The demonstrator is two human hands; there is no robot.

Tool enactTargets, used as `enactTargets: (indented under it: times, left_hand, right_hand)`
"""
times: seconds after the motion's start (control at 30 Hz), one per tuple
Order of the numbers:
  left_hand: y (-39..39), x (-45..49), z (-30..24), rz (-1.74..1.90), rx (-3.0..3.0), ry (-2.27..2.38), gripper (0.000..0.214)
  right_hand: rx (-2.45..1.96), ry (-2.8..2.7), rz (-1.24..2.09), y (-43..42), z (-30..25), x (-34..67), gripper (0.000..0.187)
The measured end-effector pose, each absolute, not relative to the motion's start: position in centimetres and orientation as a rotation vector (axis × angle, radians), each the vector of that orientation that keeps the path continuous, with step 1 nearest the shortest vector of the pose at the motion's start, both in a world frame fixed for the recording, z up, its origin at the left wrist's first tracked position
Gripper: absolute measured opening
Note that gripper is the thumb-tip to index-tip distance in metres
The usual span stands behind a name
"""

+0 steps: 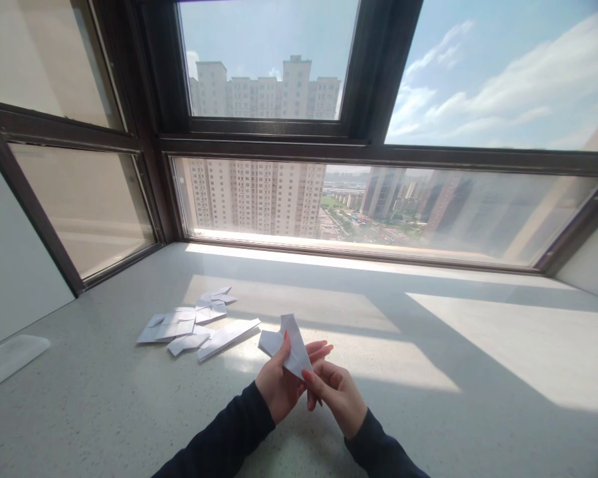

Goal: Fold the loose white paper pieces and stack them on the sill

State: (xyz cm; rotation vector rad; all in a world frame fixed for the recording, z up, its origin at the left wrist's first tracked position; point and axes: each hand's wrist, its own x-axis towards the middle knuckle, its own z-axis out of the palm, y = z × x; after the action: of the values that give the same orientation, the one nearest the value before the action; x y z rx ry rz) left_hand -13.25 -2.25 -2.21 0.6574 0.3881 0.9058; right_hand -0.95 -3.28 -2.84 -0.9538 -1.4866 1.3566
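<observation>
A folded piece of white paper (285, 344) is held up just above the pale stone sill (428, 398), low in the middle of the view. My left hand (281, 385) pinches it from the left, thumb on its front. My right hand (335, 393) grips its lower right edge with curled fingers. Both arms wear dark sleeves. To the left on the sill lies a loose heap of several folded white paper pieces (194, 324), apart from my hands.
A wide window with a dark frame (369, 149) runs along the far edge of the sill, with tall buildings outside. A pale flat translucent strip (7, 358) lies at the far left. Sunlight falls in bright patches on the right side.
</observation>
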Motion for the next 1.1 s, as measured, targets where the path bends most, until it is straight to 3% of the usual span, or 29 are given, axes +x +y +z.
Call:
enactTargets:
  times: [0.17,0.77,0.93,1.1]
  left_hand:
    - [-2.8,-12.4,-2.7,0.975,0.831,0.474,0.046]
    - [-2.1,-12.8,-3.1,0.869,0.838,0.499,0.049]
    - [-1.8,-14.0,-2.1,0.942,0.969,0.589,0.041]
    - [-2.0,-14.3,-2.3,0.729,1.142,0.611,0.038]
  right_hand:
    - [-0.963,-1.464,1.304,-2.6,-3.5,-0.6,0.037]
    - [-1.022,-1.528,1.339,-2.3,-3.8,-0.6,0.039]
    - [-1.030,-1.470,1.260,-1.0,-2.3,2.0,0.044]
    - [-1.105,-1.552,1.212,0.3,0.3,4.0,0.050]
